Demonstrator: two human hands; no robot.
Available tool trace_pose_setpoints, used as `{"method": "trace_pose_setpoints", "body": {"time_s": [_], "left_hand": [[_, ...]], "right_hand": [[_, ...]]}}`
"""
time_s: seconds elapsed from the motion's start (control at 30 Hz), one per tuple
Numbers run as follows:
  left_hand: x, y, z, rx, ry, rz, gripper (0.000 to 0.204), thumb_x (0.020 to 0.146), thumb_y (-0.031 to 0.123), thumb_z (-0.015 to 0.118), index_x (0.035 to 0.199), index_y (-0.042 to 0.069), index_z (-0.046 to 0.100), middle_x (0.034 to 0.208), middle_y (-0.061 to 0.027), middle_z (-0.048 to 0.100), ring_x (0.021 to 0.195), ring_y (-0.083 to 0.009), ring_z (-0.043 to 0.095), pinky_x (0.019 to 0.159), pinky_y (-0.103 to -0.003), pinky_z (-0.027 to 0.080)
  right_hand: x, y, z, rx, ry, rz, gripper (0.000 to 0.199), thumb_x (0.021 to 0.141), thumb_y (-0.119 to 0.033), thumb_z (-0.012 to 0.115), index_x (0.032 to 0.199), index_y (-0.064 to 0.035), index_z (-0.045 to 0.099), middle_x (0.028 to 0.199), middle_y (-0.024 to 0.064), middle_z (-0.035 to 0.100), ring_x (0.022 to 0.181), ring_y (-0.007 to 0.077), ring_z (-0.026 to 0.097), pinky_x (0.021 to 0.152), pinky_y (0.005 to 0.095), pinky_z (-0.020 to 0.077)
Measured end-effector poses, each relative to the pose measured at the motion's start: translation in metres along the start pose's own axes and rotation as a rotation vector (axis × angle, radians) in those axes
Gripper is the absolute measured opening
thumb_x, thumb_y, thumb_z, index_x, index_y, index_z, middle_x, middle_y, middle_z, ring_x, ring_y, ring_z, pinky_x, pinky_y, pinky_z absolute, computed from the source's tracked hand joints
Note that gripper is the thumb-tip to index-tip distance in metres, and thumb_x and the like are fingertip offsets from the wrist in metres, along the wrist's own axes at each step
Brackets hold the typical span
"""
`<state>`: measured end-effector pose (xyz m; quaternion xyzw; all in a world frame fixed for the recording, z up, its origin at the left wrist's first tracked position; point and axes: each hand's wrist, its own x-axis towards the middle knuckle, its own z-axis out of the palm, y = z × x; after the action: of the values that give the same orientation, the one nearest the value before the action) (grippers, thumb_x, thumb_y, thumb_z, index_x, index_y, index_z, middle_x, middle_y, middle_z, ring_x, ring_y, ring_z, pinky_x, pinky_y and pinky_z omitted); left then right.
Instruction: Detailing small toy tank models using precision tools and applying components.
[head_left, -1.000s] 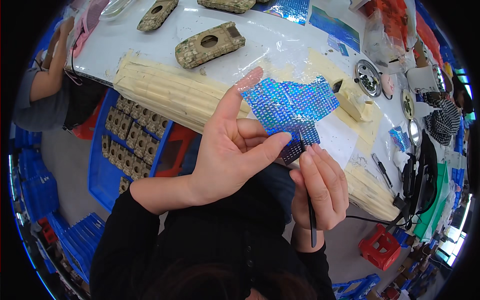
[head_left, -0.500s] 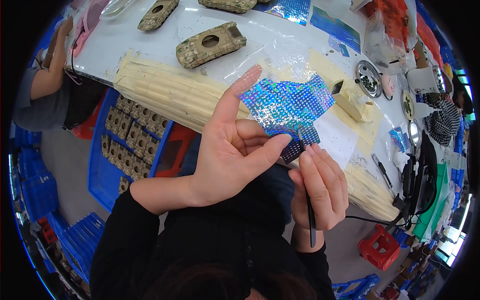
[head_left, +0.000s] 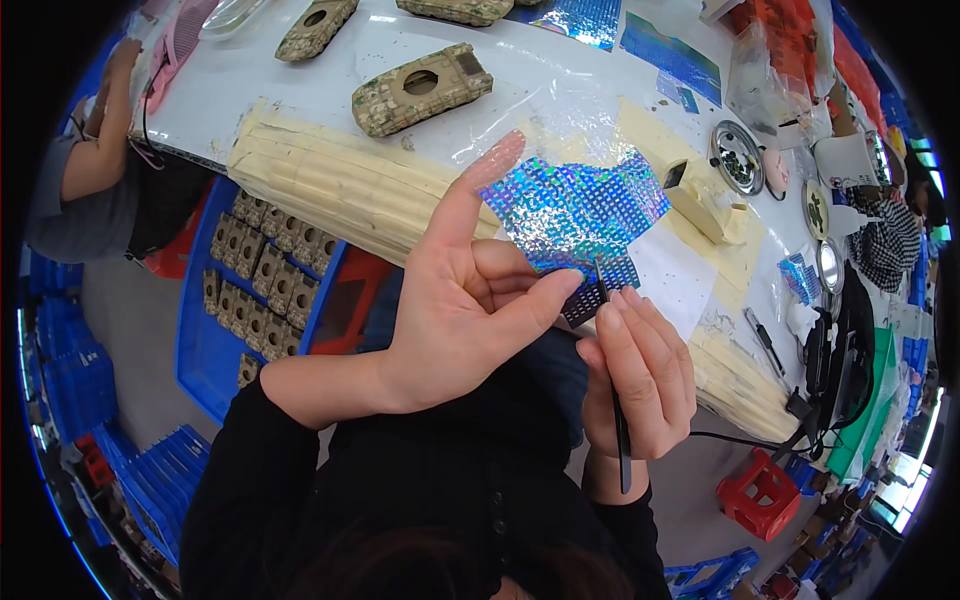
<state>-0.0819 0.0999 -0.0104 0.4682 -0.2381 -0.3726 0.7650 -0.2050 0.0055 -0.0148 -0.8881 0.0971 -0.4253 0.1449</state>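
A shiny blue holographic sheet with a grid of small squares is pinched between the thumb and fingers of my left hand. That hand's index finger stretches up along the sheet's left edge. Black tweezers are gripped in my right hand, handle end downward. Their tips touch or nearly touch the sheet's lower, darker part, close to my left thumb; whether a small square sits between them is too small to tell. Beyond the sheet, a camouflage-patterned model vehicle hull with a round hole lies on the table.
A white table has a padded, tan-taped front edge. At left, a blue tray holds several camouflage hulls. Round metal dishes, a tan block and a pen-like knife are at right. Another person's arm is far left.
The tweezers' tips have shifted very slightly on the sheet, and its glints differ a little. Both hands stay in nearly the same place.
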Motion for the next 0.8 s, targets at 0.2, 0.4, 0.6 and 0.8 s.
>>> {"method": "trace_pose_setpoints", "body": {"time_s": [0.2,0.4,0.6,0.8], "left_hand": [[-0.0001,-0.0008,-0.001,0.003,0.007,-0.006,0.079,0.083,-0.008,0.055,0.142,0.006,0.005,0.091,-0.012,0.066,0.088,-0.0116,0.062,0.078,-0.024,0.051],[-0.0007,0.0005,-0.0001,-0.014,0.02,-0.013,0.079,0.083,-0.009,0.055,0.142,0.006,0.005,0.091,-0.0112,0.066,0.087,-0.0107,0.062,0.078,-0.024,0.051],[-0.0012,0.0004,-0.001,0.001,0.003,0.002,0.08,0.083,-0.008,0.055,0.143,0.008,0.004,0.093,-0.012,0.065,0.088,-0.011,0.061,0.077,-0.024,0.051],[-0.001,-0.0012,-0.0013,0.012,-0.002,0.006,0.08,0.084,-0.008,0.054,0.143,0.009,0.004,0.094,-0.0124,0.065,0.089,-0.0117,0.062,0.077,-0.024,0.051]], "right_hand": [[0.001,0.0001,0.0002,0.004,0.001,-0.001,0.022,0.072,-0.012,0.074,0.092,-0.004,0.068,0.087,0.0082,0.067,0.084,0.0232,0.066,0.074,0.0318,0.0545],[0.0006,0.0,-0.0007,-0.003,0.001,0.0,0.022,0.072,-0.012,0.074,0.092,-0.0042,0.068,0.086,0.0081,0.067,0.084,0.0231,0.066,0.074,0.0318,0.0545],[0.0004,0.0004,0.0003,-0.019,-0.003,-0.014,0.022,0.072,-0.013,0.074,0.092,-0.0042,0.068,0.086,0.008,0.067,0.084,0.0231,0.066,0.074,0.0316,0.0546],[0.0012,0.0009,0.0009,-0.009,0.001,-0.021,0.021,0.073,-0.013,0.074,0.091,-0.0038,0.068,0.086,0.0082,0.067,0.084,0.0232,0.066,0.074,0.0314,0.0546]]}}
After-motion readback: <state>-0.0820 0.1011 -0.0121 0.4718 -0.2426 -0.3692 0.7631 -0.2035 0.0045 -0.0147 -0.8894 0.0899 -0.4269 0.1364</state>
